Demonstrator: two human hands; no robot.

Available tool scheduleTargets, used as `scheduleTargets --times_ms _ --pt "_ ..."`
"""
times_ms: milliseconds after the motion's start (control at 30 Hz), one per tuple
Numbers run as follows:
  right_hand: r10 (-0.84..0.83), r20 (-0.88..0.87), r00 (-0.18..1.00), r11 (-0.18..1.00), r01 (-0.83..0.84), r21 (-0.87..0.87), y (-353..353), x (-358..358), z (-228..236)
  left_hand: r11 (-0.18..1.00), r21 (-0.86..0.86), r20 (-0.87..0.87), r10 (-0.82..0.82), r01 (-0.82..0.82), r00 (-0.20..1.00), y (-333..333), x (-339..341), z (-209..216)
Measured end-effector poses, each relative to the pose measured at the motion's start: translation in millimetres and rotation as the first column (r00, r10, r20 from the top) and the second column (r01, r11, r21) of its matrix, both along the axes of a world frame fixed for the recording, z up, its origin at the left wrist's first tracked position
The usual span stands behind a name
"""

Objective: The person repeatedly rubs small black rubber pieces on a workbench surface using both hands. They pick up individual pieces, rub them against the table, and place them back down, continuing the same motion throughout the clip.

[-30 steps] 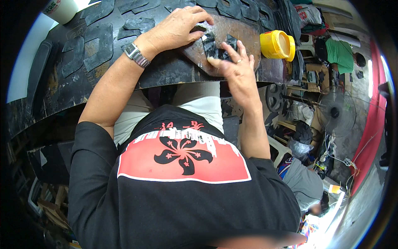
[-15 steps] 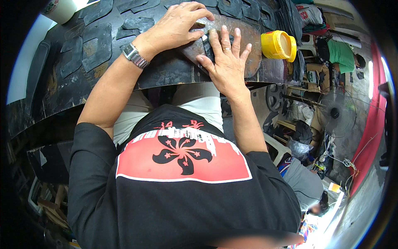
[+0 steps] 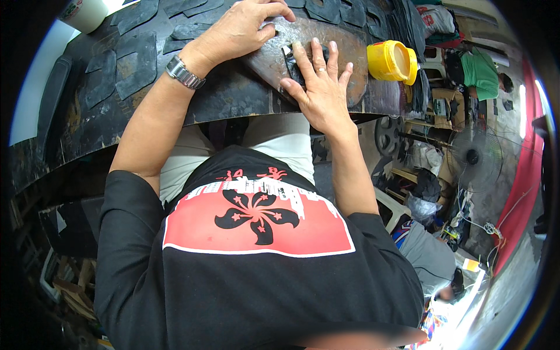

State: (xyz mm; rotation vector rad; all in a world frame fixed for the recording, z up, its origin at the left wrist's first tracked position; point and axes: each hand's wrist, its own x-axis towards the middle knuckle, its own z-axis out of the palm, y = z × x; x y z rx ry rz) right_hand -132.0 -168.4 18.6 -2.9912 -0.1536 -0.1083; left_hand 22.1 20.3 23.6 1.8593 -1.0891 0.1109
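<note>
My right hand [image 3: 321, 87] lies with its fingers spread over a small black piece of sheet material [image 3: 289, 60], pressing it flat on a worn brown board [image 3: 268, 61]. Much of that piece is hidden under the fingers. At the board's far left edge is my left hand [image 3: 251, 26], a metal watch on its wrist. Its fingers are bent, with thumb and forefinger apart, and nothing shows between them. Just right of the board stands a yellow tub [image 3: 388, 61] with brownish contents, its mouth turned toward the right.
Several flat black cut pieces [image 3: 137, 67] lie across the dark table [image 3: 192, 105]. A stack of black sheets [image 3: 408, 29] is at the far right. A white container [image 3: 84, 14] sits far left. Beyond the table, a fan [image 3: 471, 154] and two people appear on the right.
My left hand has drawn away from the black piece, up and to the left, baring more of the board. The right hand has stayed nearly in place.
</note>
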Motion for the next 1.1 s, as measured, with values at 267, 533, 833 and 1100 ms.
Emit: scheduleTargets --times_ms 267,533,833,1100 --pt "0.065 0.03 0.997 0.995 -0.062 -0.072 -3 12 -5 0.999 0.037 0.04 0.009 -0.01 0.999 -3 -3 -3" --pt "0.084 -0.095 0.992 0.996 -0.086 -0.017 -11 -22 5 0.998 0.055 0.099 -0.038 0.032 0.994 -6 -10 -5" --pt "0.067 -0.118 0.991 0.996 -0.059 0.069 -16 -54 5 0.991 0.135 0.13 -0.02 0.002 0.991 -7 -14 -4" --pt "-0.104 -0.087 0.991 0.987 0.113 0.111 -19 -69 2 0.988 0.155 0.136 -0.01 -0.012 0.991 -7 -16 -6"
